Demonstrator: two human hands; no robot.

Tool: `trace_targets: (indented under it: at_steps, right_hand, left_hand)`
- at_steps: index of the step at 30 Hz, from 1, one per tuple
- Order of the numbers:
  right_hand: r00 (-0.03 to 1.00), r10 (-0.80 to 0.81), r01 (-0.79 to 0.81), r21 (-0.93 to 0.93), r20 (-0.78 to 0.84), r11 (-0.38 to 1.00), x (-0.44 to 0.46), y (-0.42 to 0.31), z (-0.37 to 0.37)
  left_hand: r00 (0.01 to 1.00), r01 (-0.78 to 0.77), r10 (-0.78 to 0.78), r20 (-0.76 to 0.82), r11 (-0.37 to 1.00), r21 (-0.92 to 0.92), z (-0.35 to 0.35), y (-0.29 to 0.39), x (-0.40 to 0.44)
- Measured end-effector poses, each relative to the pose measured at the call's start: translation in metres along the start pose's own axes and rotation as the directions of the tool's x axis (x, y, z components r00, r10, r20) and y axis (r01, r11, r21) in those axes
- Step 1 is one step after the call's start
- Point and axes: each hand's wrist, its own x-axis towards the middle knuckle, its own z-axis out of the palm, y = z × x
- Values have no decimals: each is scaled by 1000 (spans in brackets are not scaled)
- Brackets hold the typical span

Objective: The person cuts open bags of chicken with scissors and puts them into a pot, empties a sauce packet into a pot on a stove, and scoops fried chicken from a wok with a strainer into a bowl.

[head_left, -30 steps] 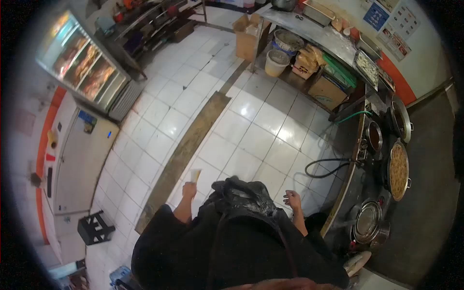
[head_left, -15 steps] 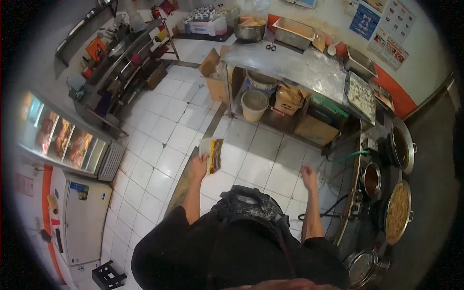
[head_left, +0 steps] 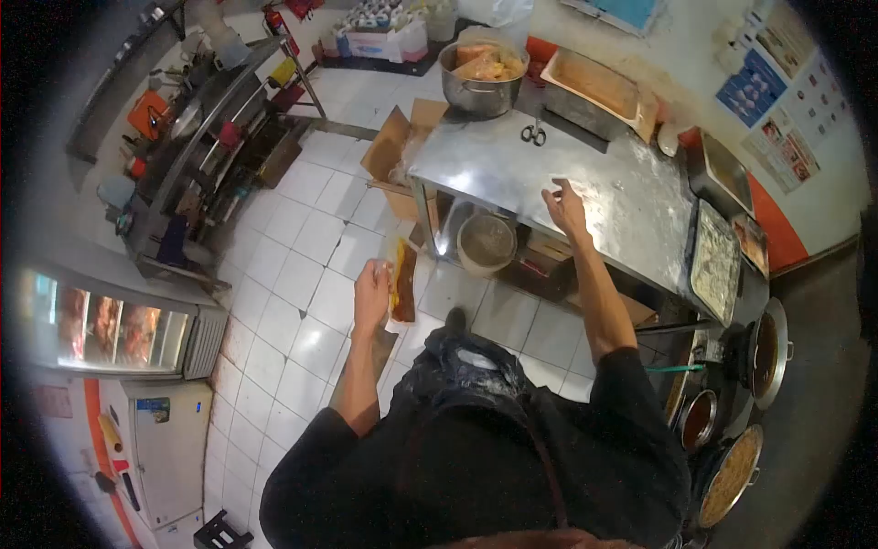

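My left hand point(head_left: 371, 295) is closed round the edge of a flat plastic packet point(head_left: 403, 282), yellow and brown with a clear part, held upright above the tiled floor. My right hand point(head_left: 567, 212) reaches out over the steel table point(head_left: 485, 157), empty, its fingers apart and slightly bent. Beyond it on the tabletop lies a pair of black-handled scissors point(head_left: 533, 135), apart from my fingers. White powder is smeared over the steel to the right of the hand.
A big pot point(head_left: 482, 87) and a deep steel tray point(head_left: 593, 91) stand at the table's back. A powdered tray point(head_left: 713, 265) sits on the right. An open cardboard box point(head_left: 391, 151) and a bucket point(head_left: 486, 242) are lower. Wide pans point(head_left: 773, 352) line the right side.
I have come closer to the steel table. My right hand has risen from beside my body and stretched forward over the tabletop. The packet stays in my left hand, now turned more edge-on.
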Motion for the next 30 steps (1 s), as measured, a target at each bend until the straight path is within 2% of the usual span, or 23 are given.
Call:
trace_targets:
  at_steps: [1,3,5,6,7,9,10,11,13,15,18,19,20,21,22,23,25,26,27,29,30]
  right_hand:
    - [999,-51,52,-82,14,995,16,13,16]
    - [996,-20,31,-132,84,991,65,10,32]
    - [998,-17,33,-275,61,961,106,21,57]
    - [991,90,-57,-312,94,949,130,24,65]
    - [999,24,-6,-345,47,939,157,49,83]
    - [995,97,-82,-335,29,938,192,53,95]
    - [998,19,-39,-370,-56,928,203,60,106]
    - [999,3,-19,-466,-37,884,222,83,118]
    - [999,39,-50,-536,-32,843,223,56,104]
    - [988,113,-29,-576,110,817,237,65,96]
    - [976,164,-41,-618,144,785,237,81,83]
    - [955,242,-114,-538,173,835,230,82,76]
    - [935,232,-77,-484,268,871,220,85,69]
    - [915,230,-127,-305,331,944,208,75,59]
    - [848,238,-253,-32,473,967,199,81,53]
    - [770,195,-396,216,608,893,192,87,46]
    - [765,126,-392,301,632,869,164,28,10]
    - [792,69,-404,436,606,804,150,17,7]
    - [791,44,-394,453,610,800,146,-11,-5]
    - [768,128,-466,409,628,784,153,-54,-16]
    - [775,132,-464,415,617,783,165,-62,-19]
  left_hand:
    - [999,31,-32,44,999,25,-5,-2,11]
    - [999,34,-35,25,998,49,-7,14,57]
    - [998,24,-41,46,950,313,-17,43,90]
    - [998,-17,3,55,968,252,-21,62,106]
    - [1000,13,-20,23,965,260,-25,74,123]
    - [992,-59,23,123,954,295,-35,91,158]
    - [990,-56,14,138,951,305,-40,104,173]
    - [987,-56,6,158,947,315,-44,117,191]
    - [984,-35,-19,179,955,295,-50,130,228]
    - [956,-170,85,280,940,296,-53,137,263]
    - [933,-193,95,348,946,259,-54,160,311]
    - [938,-190,98,332,947,259,-54,166,326]
    - [925,-252,158,345,935,248,-54,171,342]
    - [909,-310,214,358,921,235,-54,176,355]
    - [915,-303,214,343,924,232,-53,182,368]
    - [898,-349,255,359,908,230,-54,189,380]
    - [889,-373,280,363,902,216,-53,196,397]
    - [862,-425,310,402,874,237,-53,199,409]
    - [829,-483,341,444,836,260,-56,204,421]
    - [819,-455,296,492,857,241,-58,211,439]
    - [768,-523,351,535,827,208,-58,212,453]
